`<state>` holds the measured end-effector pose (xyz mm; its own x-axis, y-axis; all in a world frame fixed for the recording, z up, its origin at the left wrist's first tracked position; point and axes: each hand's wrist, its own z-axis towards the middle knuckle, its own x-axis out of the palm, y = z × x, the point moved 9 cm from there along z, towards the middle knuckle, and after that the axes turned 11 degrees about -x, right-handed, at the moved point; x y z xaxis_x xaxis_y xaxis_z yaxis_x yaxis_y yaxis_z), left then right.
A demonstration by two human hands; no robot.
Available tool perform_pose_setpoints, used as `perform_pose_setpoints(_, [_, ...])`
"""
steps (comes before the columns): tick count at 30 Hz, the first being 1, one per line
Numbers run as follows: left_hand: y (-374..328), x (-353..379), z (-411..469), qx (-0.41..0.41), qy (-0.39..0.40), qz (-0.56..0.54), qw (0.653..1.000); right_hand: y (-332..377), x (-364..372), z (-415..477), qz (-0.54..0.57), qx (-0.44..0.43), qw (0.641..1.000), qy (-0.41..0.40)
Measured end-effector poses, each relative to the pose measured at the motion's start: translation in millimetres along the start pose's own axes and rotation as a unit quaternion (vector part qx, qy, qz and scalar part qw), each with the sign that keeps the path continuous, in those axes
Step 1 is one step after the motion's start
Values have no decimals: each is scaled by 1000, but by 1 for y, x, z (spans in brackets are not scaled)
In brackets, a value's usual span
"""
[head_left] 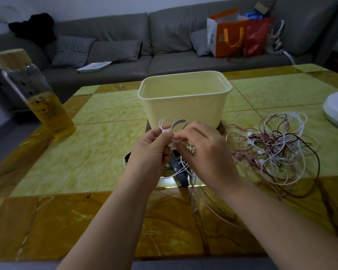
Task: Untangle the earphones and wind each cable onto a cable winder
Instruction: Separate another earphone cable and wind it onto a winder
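- Left hand (152,147), just in front of the cream rectangular plastic tub (183,100), pinches a small coil of thin white earphone cable (164,121) at its fingertips.
- Right hand (205,151), fingertips meeting the left's, pinches a pale grey strap-like cable winder (179,122) that arcs over the coil.
- Right of the tub, a loose tangle of pink, white and dark brown earphone cables (271,151) sprawls across the table.

Tub (183,102) blocks ahead; cable tangle (271,149) crowds right.
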<state>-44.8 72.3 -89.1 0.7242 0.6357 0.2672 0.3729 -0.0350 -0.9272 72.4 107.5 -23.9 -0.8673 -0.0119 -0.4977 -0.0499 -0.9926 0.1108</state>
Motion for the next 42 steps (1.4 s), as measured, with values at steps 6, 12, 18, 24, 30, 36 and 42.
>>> perform_pose_setpoints(6, [-5, 5, -6, 16, 11, -12, 1000, -10, 6, -13, 108, 100, 988, -50])
perform_pose_setpoints(12, [-8, 6, -7, 23, 20, -8, 1000, -19, 8, -22, 229, 208, 945, -102])
perform_pose_setpoints(18, [-5, -1, -1, 19, 10, -12, 1000, -42, 45, -46, 517, 474, 702, -120])
perform_pose_setpoints(24, [-5, -3, -1, 29, 2, 20, 999, -35, 56, -48, 587, 503, 626, -103])
perform_pose_setpoints(30, [-8, 0, -5, 35, -5, 58, 998, -38, 56, -50, 573, 515, 632, -83])
perform_pose_setpoints(36, [-9, 0, -8, 34, -11, 80, 996, -38, 53, -48, 563, 515, 644, -60])
perform_pose_setpoints(42, [-10, 0, -9, 23, -9, 92, 995, -37, 52, -47, 563, 509, 651, -32])
